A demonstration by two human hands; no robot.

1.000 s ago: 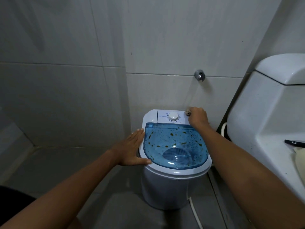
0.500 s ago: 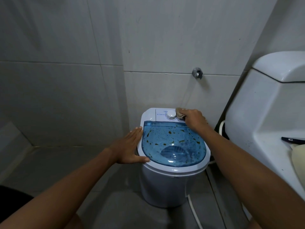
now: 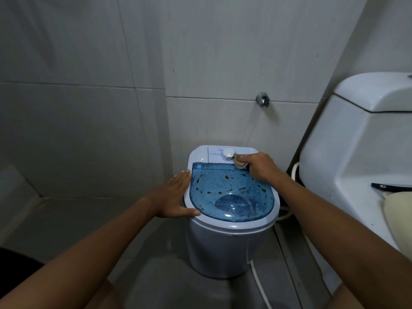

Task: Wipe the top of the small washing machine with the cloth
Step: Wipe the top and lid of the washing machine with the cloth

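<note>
A small white washing machine (image 3: 218,248) stands on the floor in the tiled corner. Its clear blue lid (image 3: 231,192) carries brown spots, and a white dial (image 3: 227,154) sits on the rear control panel. My right hand (image 3: 262,167) grips a small beige cloth (image 3: 240,161) and holds it on the panel just right of the dial, at the lid's back edge. My left hand (image 3: 176,194) lies flat with straight fingers against the machine's left rim, thumb on the front left edge.
A white toilet (image 3: 356,152) stands close on the right, with a dark phone (image 3: 389,186) and a cream object (image 3: 399,217) on it. A metal wall fitting (image 3: 262,99) sticks out above the machine. White hoses (image 3: 260,284) run along the floor beside the machine.
My right hand has slid the cloth leftward along the rear panel, from the back right corner to beside the dial. The left hand has stayed on the left rim.
</note>
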